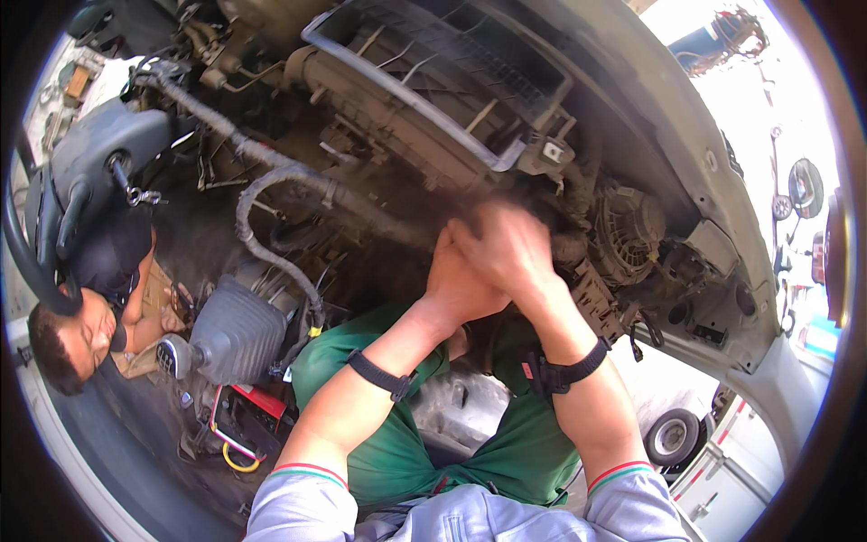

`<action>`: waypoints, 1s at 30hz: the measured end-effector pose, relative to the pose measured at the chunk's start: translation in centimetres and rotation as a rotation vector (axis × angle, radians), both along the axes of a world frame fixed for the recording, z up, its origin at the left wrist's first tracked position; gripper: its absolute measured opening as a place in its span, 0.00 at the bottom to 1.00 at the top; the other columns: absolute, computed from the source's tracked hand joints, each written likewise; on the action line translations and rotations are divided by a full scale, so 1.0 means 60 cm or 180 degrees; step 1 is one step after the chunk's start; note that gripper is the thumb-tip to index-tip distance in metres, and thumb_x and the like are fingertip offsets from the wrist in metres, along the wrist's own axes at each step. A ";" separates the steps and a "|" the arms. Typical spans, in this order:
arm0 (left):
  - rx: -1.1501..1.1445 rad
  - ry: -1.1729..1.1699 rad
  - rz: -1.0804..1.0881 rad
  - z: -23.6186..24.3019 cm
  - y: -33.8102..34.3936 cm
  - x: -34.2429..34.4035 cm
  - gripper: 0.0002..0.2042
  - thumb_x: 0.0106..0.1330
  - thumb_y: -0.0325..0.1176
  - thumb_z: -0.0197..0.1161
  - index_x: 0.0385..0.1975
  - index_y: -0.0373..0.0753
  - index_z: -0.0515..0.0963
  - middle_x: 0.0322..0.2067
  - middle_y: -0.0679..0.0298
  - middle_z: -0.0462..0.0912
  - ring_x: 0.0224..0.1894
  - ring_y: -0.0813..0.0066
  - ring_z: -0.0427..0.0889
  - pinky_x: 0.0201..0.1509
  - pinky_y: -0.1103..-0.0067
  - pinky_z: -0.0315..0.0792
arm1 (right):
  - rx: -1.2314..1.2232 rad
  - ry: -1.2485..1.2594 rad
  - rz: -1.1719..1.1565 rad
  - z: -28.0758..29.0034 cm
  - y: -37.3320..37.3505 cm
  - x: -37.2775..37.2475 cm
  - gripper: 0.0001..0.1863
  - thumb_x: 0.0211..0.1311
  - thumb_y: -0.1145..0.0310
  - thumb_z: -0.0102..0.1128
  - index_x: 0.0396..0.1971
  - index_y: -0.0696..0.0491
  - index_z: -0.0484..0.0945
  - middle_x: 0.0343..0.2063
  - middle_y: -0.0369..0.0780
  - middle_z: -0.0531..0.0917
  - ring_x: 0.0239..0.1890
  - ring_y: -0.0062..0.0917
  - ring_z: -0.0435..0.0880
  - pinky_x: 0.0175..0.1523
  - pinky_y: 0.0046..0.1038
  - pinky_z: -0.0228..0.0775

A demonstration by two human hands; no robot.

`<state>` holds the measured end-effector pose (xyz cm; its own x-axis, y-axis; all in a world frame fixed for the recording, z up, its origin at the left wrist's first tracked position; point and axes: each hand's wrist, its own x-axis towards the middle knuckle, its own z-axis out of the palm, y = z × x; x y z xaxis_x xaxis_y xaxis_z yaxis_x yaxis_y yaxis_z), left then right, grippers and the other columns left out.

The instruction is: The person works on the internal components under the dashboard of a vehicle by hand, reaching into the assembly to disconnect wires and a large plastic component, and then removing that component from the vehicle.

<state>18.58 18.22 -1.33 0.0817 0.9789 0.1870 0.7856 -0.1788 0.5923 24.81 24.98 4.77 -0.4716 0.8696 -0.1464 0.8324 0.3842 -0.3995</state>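
Observation:
My left hand (461,275) and my right hand (510,244) meet at the centre, below the dusty dashboard housing (406,126). The right one lies over the left and is smeared by motion at the fingers. Both look closed, but what they hold is hidden in a dark blurred patch. Left of them runs a grey taped wiring harness (271,172). To their right are a round blower housing (623,235) and a slotted metal bracket (591,303).
A co-worker (108,325) lies at the left beside a steering column (104,154). A gear lever with grey boot (244,334) and a red device (257,406) sit lower left. The door-opening frame (759,298) curves round the right side; my green-clad legs (352,452) are below.

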 end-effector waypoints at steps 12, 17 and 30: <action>-0.0236 0.0101 0.0005 -0.052 -0.003 -0.005 0.27 0.70 0.52 0.54 0.64 0.45 0.66 0.63 0.59 0.70 0.67 0.64 0.67 0.69 0.62 0.59 | -0.0046 0.0191 0.0117 -0.021 -0.002 -0.010 0.12 0.53 0.61 0.61 0.24 0.55 0.86 0.24 0.51 0.84 0.30 0.48 0.85 0.37 0.47 0.77; -0.1090 -0.1097 -0.0015 -0.078 -0.002 -0.004 0.27 0.73 0.52 0.51 0.67 0.46 0.64 0.67 0.62 0.67 0.72 0.66 0.61 0.73 0.63 0.54 | 0.1266 0.0755 -0.1326 -0.106 -0.075 -0.050 0.08 0.48 0.62 0.61 0.27 0.49 0.78 0.31 0.46 0.82 0.40 0.44 0.80 0.51 0.46 0.72; 0.0211 0.1107 0.0302 0.012 0.009 0.011 0.08 0.68 0.36 0.57 0.41 0.41 0.74 0.46 0.62 0.75 0.56 0.64 0.74 0.58 0.74 0.67 | 0.0097 0.0511 -0.0416 -0.064 -0.038 -0.016 0.10 0.52 0.63 0.62 0.30 0.52 0.84 0.32 0.49 0.83 0.38 0.45 0.83 0.47 0.45 0.74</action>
